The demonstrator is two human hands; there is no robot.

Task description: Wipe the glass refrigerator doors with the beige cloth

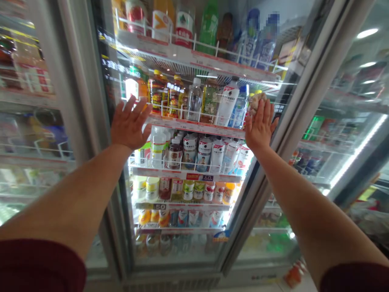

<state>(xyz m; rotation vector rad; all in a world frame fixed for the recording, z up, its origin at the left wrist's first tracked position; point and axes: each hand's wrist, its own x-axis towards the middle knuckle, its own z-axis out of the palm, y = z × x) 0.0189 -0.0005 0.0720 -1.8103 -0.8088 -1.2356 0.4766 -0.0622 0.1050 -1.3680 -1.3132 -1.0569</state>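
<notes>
My left hand [130,125] lies flat against the glass door [182,251] of a drinks fridge, fingers spread, holding nothing. My right hand [260,129] is pressed to the same glass near the door's right frame, fingers stretched upward. It holds a crumpled pale cloth or paper wad [256,101] against the pane at its fingertips. Behind the glass, between my hands, a wire shelf [194,123] carries bottles of water and tea. Both forearms are bare, with dark red sleeves at the bottom corners.
Several shelves of bottles and cans fill the fridge from top to bottom. Another glass-door fridge [33,121] stands on the left and one more [343,138] on the right. The metal door frame [291,113] runs slantwise beside my right hand.
</notes>
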